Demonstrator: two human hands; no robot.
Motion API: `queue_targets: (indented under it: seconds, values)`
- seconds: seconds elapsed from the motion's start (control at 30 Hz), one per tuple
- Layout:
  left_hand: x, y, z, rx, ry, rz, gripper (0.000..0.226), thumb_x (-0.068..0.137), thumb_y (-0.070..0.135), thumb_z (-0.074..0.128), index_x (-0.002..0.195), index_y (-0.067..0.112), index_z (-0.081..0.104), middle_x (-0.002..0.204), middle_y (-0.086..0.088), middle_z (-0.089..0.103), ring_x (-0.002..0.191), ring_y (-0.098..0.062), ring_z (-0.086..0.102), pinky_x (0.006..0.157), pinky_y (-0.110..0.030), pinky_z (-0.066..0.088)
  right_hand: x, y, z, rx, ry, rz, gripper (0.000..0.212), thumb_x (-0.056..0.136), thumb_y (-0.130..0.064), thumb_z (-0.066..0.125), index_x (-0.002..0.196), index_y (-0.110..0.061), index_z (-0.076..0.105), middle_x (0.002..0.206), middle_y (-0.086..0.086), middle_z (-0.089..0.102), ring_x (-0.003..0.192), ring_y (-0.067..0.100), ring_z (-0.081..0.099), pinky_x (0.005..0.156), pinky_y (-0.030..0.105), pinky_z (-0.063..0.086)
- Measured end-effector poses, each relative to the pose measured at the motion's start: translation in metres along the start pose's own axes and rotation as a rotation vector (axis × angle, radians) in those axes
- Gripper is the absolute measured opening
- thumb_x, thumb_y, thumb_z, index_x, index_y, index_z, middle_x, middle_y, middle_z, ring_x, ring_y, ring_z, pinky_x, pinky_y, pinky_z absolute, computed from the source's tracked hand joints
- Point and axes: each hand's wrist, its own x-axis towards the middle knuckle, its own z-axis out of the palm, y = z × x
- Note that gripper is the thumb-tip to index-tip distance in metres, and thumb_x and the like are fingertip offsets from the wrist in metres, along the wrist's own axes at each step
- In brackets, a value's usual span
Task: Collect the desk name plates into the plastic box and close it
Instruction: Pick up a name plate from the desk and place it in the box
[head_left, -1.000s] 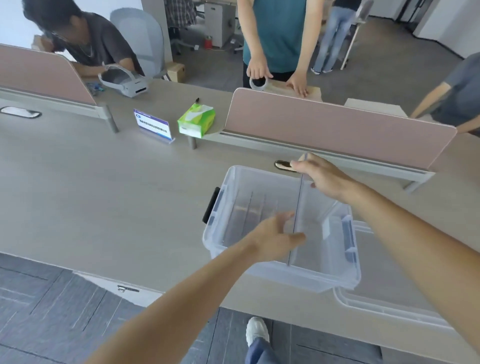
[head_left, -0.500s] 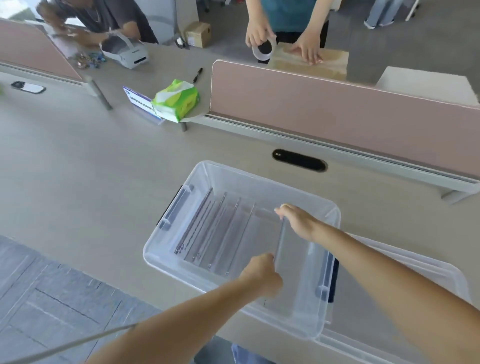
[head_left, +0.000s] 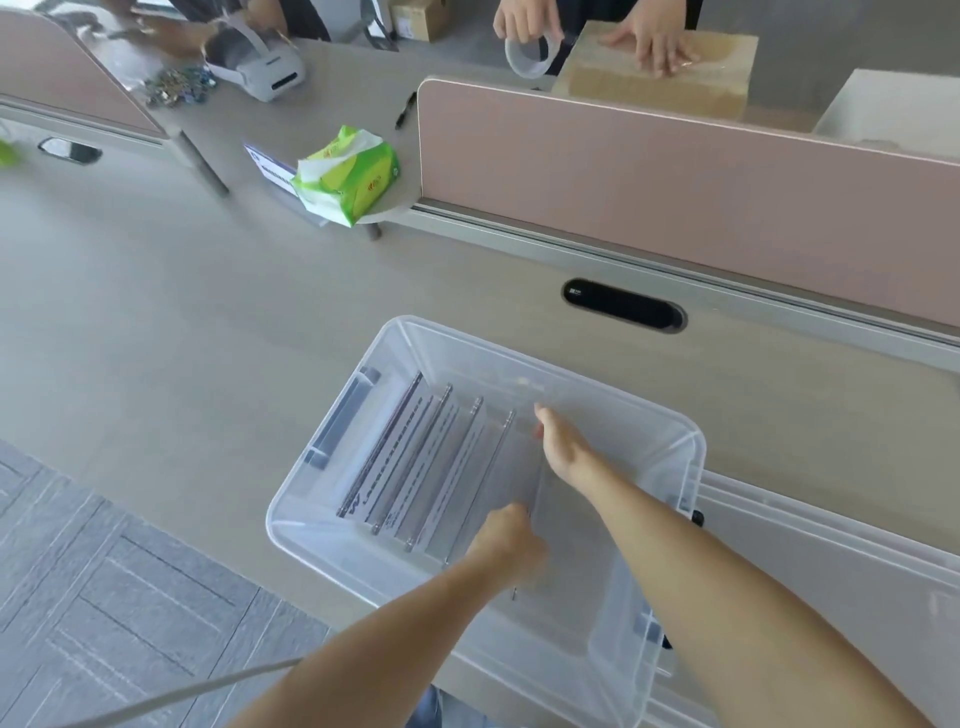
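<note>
1. Name plate (head_left: 527, 499), clear acrylic: inside plastic box (head_left: 696, 447), upright beside plates already filed (head_left: 415, 467).
2. Left hand (head_left: 506, 543) closed on near end; right hand (head_left: 561, 447) pinching far end.
3. Step: seating plate. Next: release, fetch plate (head_left: 270, 169) behind tissue pack (head_left: 348, 174), beyond box.

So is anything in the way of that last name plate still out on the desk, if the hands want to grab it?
Partly. The green tissue pack sits right in front of the blue-and-white name plate and covers one end. Otherwise the desk between it and the plastic box is bare. Both hands, the left hand and the right hand, are in the box.
</note>
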Motion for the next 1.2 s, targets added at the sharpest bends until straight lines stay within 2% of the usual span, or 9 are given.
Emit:
queue_targets:
  seconds: [0.03,0.1,0.2,0.4,0.6,0.73,0.9,1.1,1.2]
  values:
    - [0.002,-0.001,-0.001,0.008,0.007,-0.006,0.037,0.082,0.007,0.043,0.117,0.010,0.053,0.109,-0.009,0.060,0.089,-0.028,0.061,0.060,-0.031,0.045,0.001,-0.001,0.001,0.012,-0.006,0.003,0.055,0.097,-0.058,0.023,0.121,-0.024,0.058,0.141,0.005,0.044,0.134,0.021,0.038,0.112,0.040,0.023]
    - [0.005,-0.006,-0.004,0.033,0.016,-0.009,0.032,0.083,0.008,0.044,0.114,0.010,0.054,0.108,-0.008,0.060,0.093,-0.029,0.062,0.062,-0.031,0.046,0.002,-0.003,0.002,0.016,-0.011,0.011,0.046,0.094,-0.065,0.022,0.093,-0.031,0.053,0.126,0.005,0.050,0.126,0.023,0.044,0.108,0.041,0.027]
    - [0.008,-0.012,-0.005,0.057,0.025,-0.011,0.025,0.083,0.009,0.046,0.107,0.011,0.053,0.102,-0.006,0.059,0.087,-0.028,0.061,0.063,-0.030,0.047,0.006,-0.001,0.000,0.011,-0.015,0.028,0.063,0.094,-0.067,0.023,0.110,-0.019,0.059,0.133,0.007,0.055,0.129,0.026,0.045,0.108,0.042,0.029]
    - [0.007,-0.012,-0.006,0.061,0.030,-0.023,0.026,0.080,0.006,0.043,0.102,0.013,0.054,0.103,-0.007,0.061,0.093,-0.032,0.064,0.068,-0.040,0.058,0.013,-0.005,-0.006,0.059,-0.064,0.056,0.067,0.092,-0.065,0.037,0.108,-0.007,0.067,0.122,0.008,0.060,0.120,0.022,0.051,0.098,0.034,0.031]
    - [0.010,-0.016,-0.004,0.036,0.046,-0.018,0.034,0.080,0.005,0.043,0.110,0.012,0.057,0.107,-0.008,0.062,0.095,-0.032,0.064,0.065,-0.032,0.051,0.016,-0.003,-0.005,0.094,-0.062,0.082,0.068,0.087,-0.068,0.042,0.103,-0.009,0.070,0.120,0.007,0.062,0.117,0.022,0.052,0.108,0.039,0.029]
    - [0.011,-0.017,-0.003,0.020,0.052,-0.011,0.036,0.079,0.006,0.044,0.112,0.013,0.058,0.106,-0.006,0.063,0.093,-0.032,0.065,0.065,-0.031,0.051,0.018,-0.002,-0.006,0.090,-0.046,0.082,0.073,0.069,-0.078,0.046,0.097,-0.015,0.070,0.117,0.008,0.065,0.115,0.023,0.055,0.109,0.042,0.031]
    - [0.012,-0.017,-0.003,0.015,0.064,-0.008,0.034,0.080,0.009,0.045,0.111,0.014,0.059,0.101,-0.003,0.061,0.088,-0.028,0.062,0.067,-0.031,0.052,0.017,-0.006,-0.009,0.062,-0.024,0.098,0.064,0.083,-0.068,0.046,0.107,-0.012,0.068,0.116,0.007,0.064,0.110,0.023,0.053,0.090,0.036,0.031]
    - [0.012,-0.016,-0.004,0.060,0.057,-0.010,0.037,0.084,0.004,0.045,0.119,0.010,0.054,0.112,-0.009,0.060,0.091,-0.030,0.061,0.067,-0.035,0.054,0.003,-0.015,-0.007,0.057,-0.051,0.062,0.045,0.092,-0.057,0.046,0.113,-0.019,0.059,0.116,0.006,0.061,0.107,0.017,0.053,0.091,0.030,0.028]
    - [0.004,-0.015,-0.010,0.128,0.042,-0.011,0.033,0.090,0.014,0.050,0.122,0.007,0.046,0.118,-0.011,0.055,0.102,-0.032,0.060,0.065,-0.036,0.051,-0.008,-0.019,-0.005,-0.017,-0.019,0.002,0.052,0.092,-0.058,0.046,0.125,-0.021,0.059,0.128,0.005,0.058,0.123,0.021,0.053,0.096,0.031,0.033]
